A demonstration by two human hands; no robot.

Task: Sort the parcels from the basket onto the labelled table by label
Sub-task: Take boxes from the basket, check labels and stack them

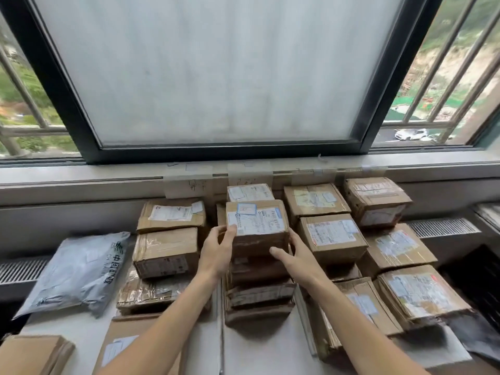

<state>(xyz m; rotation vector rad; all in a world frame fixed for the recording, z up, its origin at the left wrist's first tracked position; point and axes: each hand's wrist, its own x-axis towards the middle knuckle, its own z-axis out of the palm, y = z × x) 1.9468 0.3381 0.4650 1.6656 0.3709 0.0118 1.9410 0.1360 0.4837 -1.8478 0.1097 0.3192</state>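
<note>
Fingers (232, 230) of left hand (216, 250) and right hand (296, 254) grip opposite ends of the box (257, 223), long axis crosswise, atop the stack (259, 293) toward the tabletop's (257, 353) far edge.

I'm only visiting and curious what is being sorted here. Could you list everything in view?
held box: one, brown cardboard with a white label, over the middle stack.
other cardboard parcels: over a dozen, brown, stacked in columns across the table.
mailer bag: one, grey, on the table's left side.
table: one, white, under the parcels.
paper signs: at least two, pale, taped along the window sill.
window: one, frosted pane in a dark frame, behind the table.
left hand: grips the held box's left side.
right hand: holds its right side.
</note>
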